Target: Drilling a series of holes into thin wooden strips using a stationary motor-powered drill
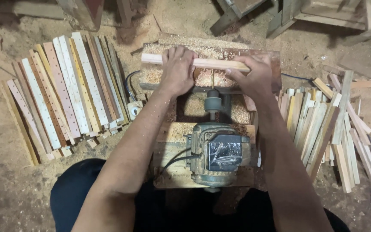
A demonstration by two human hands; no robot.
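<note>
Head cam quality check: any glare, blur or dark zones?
Head view: glare on the motor's shiny cover; lower edge dark around the person's lap; hands and wood strip evenly lit and fairly sharp; drilled slats readable; top corners dim.

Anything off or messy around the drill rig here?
Wood shavings lie heaped on the work board under the slat both hands hold. The undrilled slats at right lie jumbled; the drilled ones at left are in neat rows.
</note>
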